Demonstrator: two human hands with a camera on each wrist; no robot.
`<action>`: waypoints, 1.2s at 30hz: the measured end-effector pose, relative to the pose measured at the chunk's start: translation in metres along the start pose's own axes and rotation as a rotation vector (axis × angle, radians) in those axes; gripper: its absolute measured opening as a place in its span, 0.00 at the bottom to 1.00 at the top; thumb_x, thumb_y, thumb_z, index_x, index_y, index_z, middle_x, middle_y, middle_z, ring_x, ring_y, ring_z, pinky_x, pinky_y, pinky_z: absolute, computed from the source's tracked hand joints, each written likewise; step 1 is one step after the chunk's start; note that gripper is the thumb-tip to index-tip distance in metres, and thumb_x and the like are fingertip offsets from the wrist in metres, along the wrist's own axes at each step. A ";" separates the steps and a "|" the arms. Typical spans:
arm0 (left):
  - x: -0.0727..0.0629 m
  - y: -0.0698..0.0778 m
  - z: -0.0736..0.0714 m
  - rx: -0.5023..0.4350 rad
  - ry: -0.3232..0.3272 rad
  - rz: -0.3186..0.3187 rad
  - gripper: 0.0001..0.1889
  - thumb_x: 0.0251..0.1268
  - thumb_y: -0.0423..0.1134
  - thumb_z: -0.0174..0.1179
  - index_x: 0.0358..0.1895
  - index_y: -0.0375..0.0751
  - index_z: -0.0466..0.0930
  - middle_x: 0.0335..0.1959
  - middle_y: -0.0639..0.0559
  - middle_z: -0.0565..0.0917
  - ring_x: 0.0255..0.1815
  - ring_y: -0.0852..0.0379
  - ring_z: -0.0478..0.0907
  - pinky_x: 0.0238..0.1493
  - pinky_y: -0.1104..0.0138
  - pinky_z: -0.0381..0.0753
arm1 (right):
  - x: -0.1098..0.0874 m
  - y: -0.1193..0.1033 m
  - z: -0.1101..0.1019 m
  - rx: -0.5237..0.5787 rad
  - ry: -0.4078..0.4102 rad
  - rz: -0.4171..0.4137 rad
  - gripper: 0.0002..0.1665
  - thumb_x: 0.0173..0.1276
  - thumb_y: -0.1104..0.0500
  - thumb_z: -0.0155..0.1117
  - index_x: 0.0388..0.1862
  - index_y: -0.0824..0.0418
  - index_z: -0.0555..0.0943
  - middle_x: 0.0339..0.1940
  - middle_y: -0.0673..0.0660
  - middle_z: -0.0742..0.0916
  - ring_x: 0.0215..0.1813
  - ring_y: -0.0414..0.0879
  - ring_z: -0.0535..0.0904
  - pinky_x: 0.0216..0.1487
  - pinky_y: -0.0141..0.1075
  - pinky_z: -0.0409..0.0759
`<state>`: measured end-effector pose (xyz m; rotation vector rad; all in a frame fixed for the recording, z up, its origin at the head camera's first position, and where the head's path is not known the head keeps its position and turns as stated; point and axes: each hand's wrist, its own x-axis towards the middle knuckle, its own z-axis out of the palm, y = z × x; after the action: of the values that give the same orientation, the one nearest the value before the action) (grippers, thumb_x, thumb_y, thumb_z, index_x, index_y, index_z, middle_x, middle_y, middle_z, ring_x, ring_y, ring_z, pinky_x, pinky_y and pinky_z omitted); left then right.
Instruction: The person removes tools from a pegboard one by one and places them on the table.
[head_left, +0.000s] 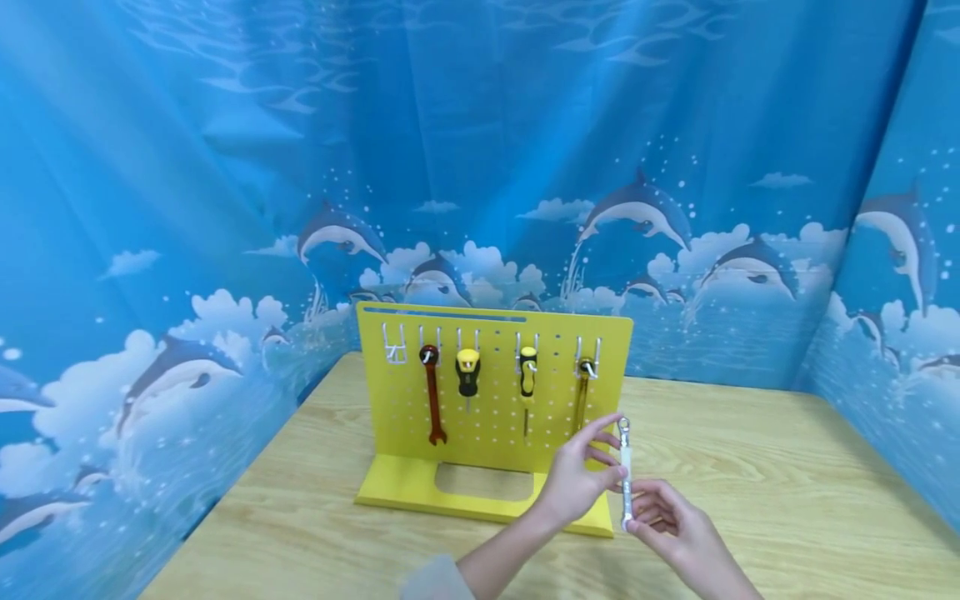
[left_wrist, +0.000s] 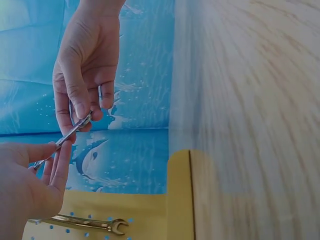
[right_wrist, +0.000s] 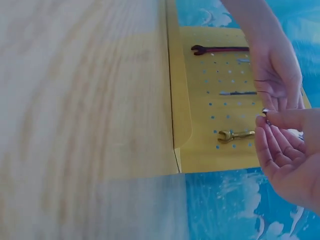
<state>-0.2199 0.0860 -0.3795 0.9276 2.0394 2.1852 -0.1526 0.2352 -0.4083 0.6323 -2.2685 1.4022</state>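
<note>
A small silver wrench [head_left: 626,475], its ring end up, stands nearly upright between my two hands in front of the pegboard's right edge. My left hand [head_left: 577,479] pinches its shaft with the thumb, fingers reaching up behind toward the ring. Lower down, the thumb and fingertips of my right hand [head_left: 678,529] pinch the bottom end. In the left wrist view the wrench [left_wrist: 67,136] slants from the left hand [left_wrist: 32,185] to the right hand [left_wrist: 87,65]. Only a bit of the wrench [right_wrist: 265,113] shows in the right wrist view; fingers hide the rest.
The yellow pegboard [head_left: 487,442] stands on a wooden table [head_left: 270,517]. From its hooks hang a red wrench [head_left: 433,400], two yellow-black screwdrivers [head_left: 468,373] and a gold wrench [head_left: 582,396], the last close behind my left hand. A blue dolphin curtain [head_left: 480,167] surrounds the table.
</note>
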 end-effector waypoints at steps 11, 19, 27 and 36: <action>0.005 -0.023 0.023 -0.029 0.045 -0.090 0.36 0.47 0.15 0.58 0.62 0.46 0.69 0.39 0.56 0.75 0.31 0.64 0.77 0.27 0.70 0.81 | -0.009 0.022 -0.013 0.031 -0.039 -0.032 0.23 0.50 0.78 0.64 0.47 0.76 0.70 0.29 0.58 0.81 0.31 0.39 0.78 0.32 0.28 0.79; 0.009 -0.042 0.035 -0.021 0.064 -0.110 0.36 0.46 0.13 0.58 0.61 0.43 0.70 0.37 0.57 0.75 0.29 0.64 0.77 0.25 0.71 0.81 | -0.015 0.041 -0.020 0.061 -0.071 0.007 0.24 0.51 0.79 0.63 0.47 0.80 0.68 0.29 0.59 0.80 0.31 0.40 0.78 0.32 0.29 0.79; 0.013 -0.060 0.047 -0.022 0.105 -0.178 0.36 0.44 0.12 0.58 0.60 0.44 0.72 0.35 0.57 0.76 0.27 0.64 0.76 0.24 0.71 0.81 | -0.019 0.049 -0.027 0.021 -0.120 0.238 0.26 0.55 0.73 0.63 0.52 0.80 0.66 0.33 0.61 0.80 0.34 0.40 0.77 0.36 0.30 0.79; 0.021 -0.076 0.062 -0.003 0.134 -0.206 0.36 0.42 0.12 0.58 0.60 0.39 0.71 0.34 0.57 0.75 0.26 0.63 0.75 0.23 0.71 0.81 | -0.023 0.064 -0.031 -0.055 -0.085 0.239 0.25 0.50 0.76 0.63 0.49 0.79 0.69 0.30 0.58 0.80 0.30 0.42 0.76 0.33 0.30 0.79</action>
<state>-0.2395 0.1617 -0.4418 0.5559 2.0800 2.1921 -0.1669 0.2923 -0.4547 0.4218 -2.5091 1.4371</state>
